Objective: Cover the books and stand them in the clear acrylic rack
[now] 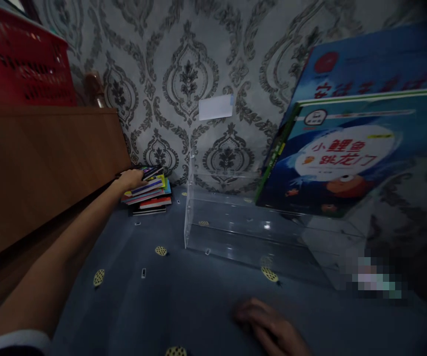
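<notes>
Wall [187,74], grey damask paper, behind the clear rack. Wooden cabinet [46,163], one, left of the rack. Blue-grey cloth [187,306], patterned, spread beneath the rack. Clear rack [235,227], one, tiered. Red basket [24,59], one, perforated, atop the cabinet, up and left of the rack. Picture books, two, tilted at the rack's right end: rear blue one [362,59]; front one [332,163], red lettering on its cover. Stack of books [156,195], one lot, mixed colours, lying flat, piled unevenly, left of the rack and apart from it; visible long edges run roughly crosswise, towards the rack. Left hand [131,180], one, at the stack's cabinet side and plainly the nearer: the books lie under its fingers and onward towards the rack; the fingers reach over the top, and whether they grip any cover I cannot tell from here. Right hand [273,324], one, in front of the rack, well apart from the stack; fingers partly curled, nothing seen in them, their opening lost in blur. White card [215,108], one, at the rack's upper back.
</notes>
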The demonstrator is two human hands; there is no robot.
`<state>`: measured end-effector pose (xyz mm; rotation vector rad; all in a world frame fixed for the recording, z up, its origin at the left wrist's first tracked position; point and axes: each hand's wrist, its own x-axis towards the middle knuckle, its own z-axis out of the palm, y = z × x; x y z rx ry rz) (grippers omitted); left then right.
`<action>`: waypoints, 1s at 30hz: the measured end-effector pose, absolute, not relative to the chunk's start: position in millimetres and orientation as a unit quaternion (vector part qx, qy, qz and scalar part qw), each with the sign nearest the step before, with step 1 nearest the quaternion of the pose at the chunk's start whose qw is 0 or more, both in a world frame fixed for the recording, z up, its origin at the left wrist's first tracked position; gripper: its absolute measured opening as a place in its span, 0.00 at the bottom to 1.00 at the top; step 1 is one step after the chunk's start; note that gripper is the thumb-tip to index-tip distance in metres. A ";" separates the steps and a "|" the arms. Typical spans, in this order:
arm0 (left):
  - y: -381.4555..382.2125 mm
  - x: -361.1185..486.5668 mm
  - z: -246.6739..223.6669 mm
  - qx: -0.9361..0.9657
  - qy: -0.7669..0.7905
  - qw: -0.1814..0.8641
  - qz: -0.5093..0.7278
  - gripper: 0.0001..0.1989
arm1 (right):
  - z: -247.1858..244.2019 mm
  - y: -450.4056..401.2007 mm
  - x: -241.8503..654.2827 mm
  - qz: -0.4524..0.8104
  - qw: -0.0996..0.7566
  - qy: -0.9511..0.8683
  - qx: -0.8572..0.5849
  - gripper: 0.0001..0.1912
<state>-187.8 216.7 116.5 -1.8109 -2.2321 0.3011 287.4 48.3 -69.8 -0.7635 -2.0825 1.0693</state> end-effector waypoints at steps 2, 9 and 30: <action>216.8 -178.7 111.2 -0.615 -0.769 0.135 0.106 0.23 | -67.9 48.8 286.3 0.411 0.331 -0.802 -0.281 0.19; 173.9 -177.2 111.4 -0.617 -0.762 0.162 0.110 0.16 | -58.0 46.2 281.9 0.423 0.333 -0.798 -0.270 0.16; 145.2 -148.8 65.0 -0.586 -0.779 0.223 0.028 0.28 | -51.4 44.0 278.6 0.414 0.323 -0.805 -0.276 0.17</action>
